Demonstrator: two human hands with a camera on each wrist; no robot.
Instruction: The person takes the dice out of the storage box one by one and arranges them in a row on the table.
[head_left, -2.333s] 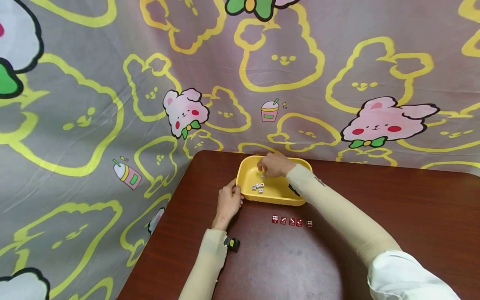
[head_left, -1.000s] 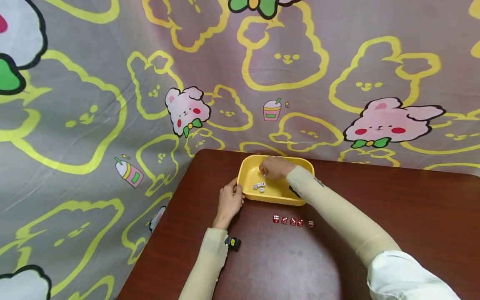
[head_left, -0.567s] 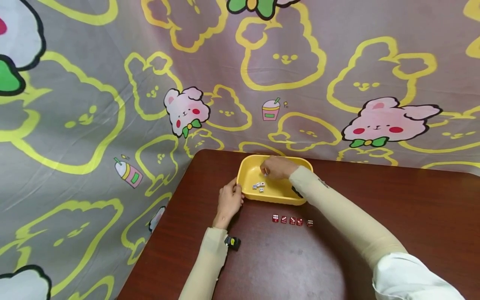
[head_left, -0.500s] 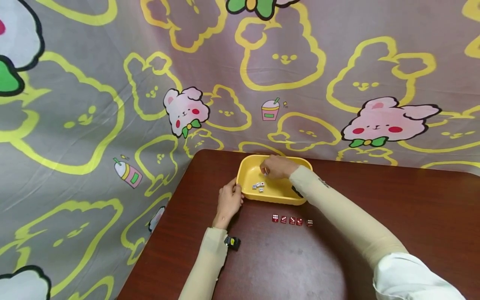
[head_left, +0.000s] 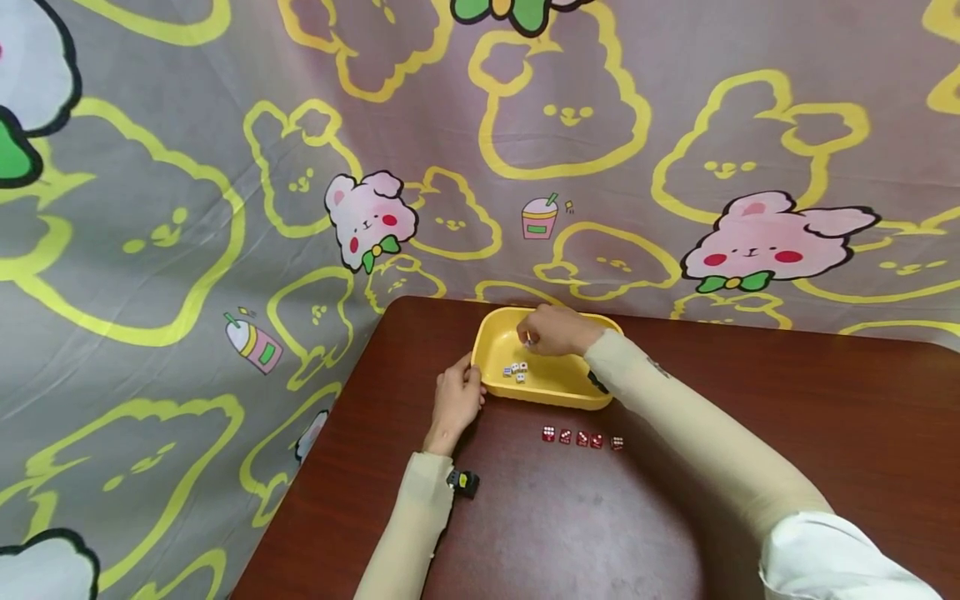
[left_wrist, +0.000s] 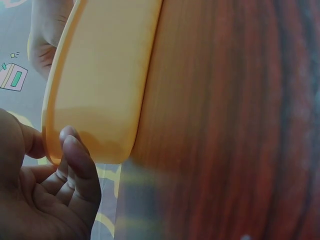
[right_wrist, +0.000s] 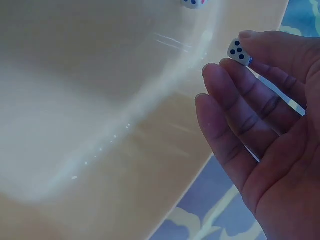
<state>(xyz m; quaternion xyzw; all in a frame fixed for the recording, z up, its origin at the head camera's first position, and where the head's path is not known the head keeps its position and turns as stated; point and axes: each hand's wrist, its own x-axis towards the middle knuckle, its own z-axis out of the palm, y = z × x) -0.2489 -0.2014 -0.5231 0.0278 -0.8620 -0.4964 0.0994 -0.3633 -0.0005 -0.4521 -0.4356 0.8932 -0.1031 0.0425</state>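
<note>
My right hand (head_left: 557, 331) is over the yellow tray (head_left: 553, 397). Its thumb and fingertips pinch a white die (right_wrist: 239, 51), whose five dark pips show in the right wrist view. Several other white dice (head_left: 521, 377) lie close together on the tray floor, left of centre; part of one die (right_wrist: 194, 3) shows at the top of the right wrist view. At the tray's near left corner, my left hand (head_left: 457, 402) grips the wall between thumb and fingers (left_wrist: 80, 159).
Several red dice (head_left: 582, 438) form a row on the brown table (head_left: 570, 517), in front of the tray. Behind the table and along its left hangs a grey cloth (head_left: 442, 108) with cartoon prints. A small black device (head_left: 464, 482) is at the left wrist.
The right hand has made only small shifts over the tray, and its forearm has swung slightly rightward. A white die stays at its fingertips. The left hand and other dice keep their places.
</note>
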